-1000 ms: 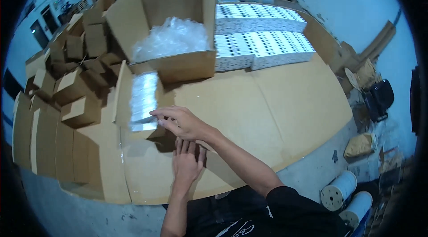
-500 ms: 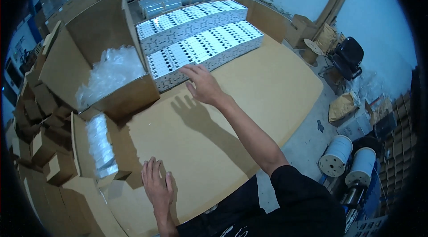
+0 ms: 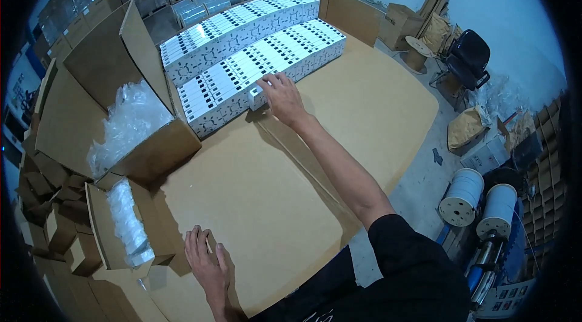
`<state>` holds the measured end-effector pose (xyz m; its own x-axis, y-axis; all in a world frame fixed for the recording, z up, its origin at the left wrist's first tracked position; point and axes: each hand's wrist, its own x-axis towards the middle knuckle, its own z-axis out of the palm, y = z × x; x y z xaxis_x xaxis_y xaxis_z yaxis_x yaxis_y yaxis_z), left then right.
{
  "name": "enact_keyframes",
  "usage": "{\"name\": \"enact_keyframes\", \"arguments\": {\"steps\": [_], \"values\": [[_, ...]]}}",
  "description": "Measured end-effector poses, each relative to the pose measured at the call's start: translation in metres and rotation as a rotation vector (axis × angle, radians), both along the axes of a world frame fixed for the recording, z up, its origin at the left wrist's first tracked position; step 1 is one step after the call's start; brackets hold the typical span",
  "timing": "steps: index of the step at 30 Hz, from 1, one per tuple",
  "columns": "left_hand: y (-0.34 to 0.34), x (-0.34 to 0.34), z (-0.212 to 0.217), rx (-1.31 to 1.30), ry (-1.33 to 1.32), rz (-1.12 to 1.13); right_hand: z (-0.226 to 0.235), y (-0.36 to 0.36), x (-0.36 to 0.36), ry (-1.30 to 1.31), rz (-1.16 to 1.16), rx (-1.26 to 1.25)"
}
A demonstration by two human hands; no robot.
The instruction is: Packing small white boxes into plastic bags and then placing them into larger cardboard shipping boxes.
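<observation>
My right hand (image 3: 283, 101) has its fingers curled over a slim white box (image 3: 257, 99), which juts out from the front row of white boxes (image 3: 212, 113). That row has dark printed patterns on its sides and small dark marks on top. Behind it stands a second, similar row (image 3: 209, 52). My left hand (image 3: 207, 266) lies near the table's near edge, fingers loosely stretched and holding nothing. Beside it is a small open carton (image 3: 160, 216) with clear plastic-wrapped pieces (image 3: 128, 219) inside.
A large open carton (image 3: 160, 155) holding crumpled clear plastic bags (image 3: 133, 125) stands on the brown tabletop (image 3: 242, 182) at left. Folded cardboard pieces (image 3: 60, 228) pile beyond the table's left side. Right of the table are a black chair (image 3: 471, 58) and cable spools (image 3: 462, 198).
My right hand has come down onto the front row and taken hold of one box, drawing it partly out. My left hand has shifted slightly; the whole view has turned a little.
</observation>
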<state>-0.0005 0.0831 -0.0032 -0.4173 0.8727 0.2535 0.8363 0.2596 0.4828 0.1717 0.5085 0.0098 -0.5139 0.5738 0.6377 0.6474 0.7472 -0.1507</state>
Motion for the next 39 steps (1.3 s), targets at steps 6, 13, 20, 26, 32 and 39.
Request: {"name": "enact_keyframes", "arguments": {"steps": [6, 13, 20, 26, 32, 39], "values": [[0.003, 0.001, 0.005, -0.023, 0.001, 0.024, 0.003, -0.007, 0.007, -0.027, 0.011, 0.021], [0.028, -0.01, 0.003, 0.036, -0.002, 0.007, 0.02, -0.077, 0.003, 0.001, 0.079, -0.12], [0.08, -0.032, 0.0, 0.263, -0.412, 0.065, 0.026, -0.174, -0.04, 0.173, 0.307, -0.297], [0.101, -0.064, -0.002, 0.398, -1.018, 0.036, 0.018, -0.233, -0.074, 0.315, 0.394, -0.33], [0.101, -0.083, -0.011, 0.481, -1.094, 0.004, 0.017, -0.252, -0.091, 0.405, 0.503, -0.443], [0.104, -0.091, -0.018, 0.575, -1.09, -0.112, -0.029, -0.225, -0.105, 0.817, 0.542, -0.995]]}}
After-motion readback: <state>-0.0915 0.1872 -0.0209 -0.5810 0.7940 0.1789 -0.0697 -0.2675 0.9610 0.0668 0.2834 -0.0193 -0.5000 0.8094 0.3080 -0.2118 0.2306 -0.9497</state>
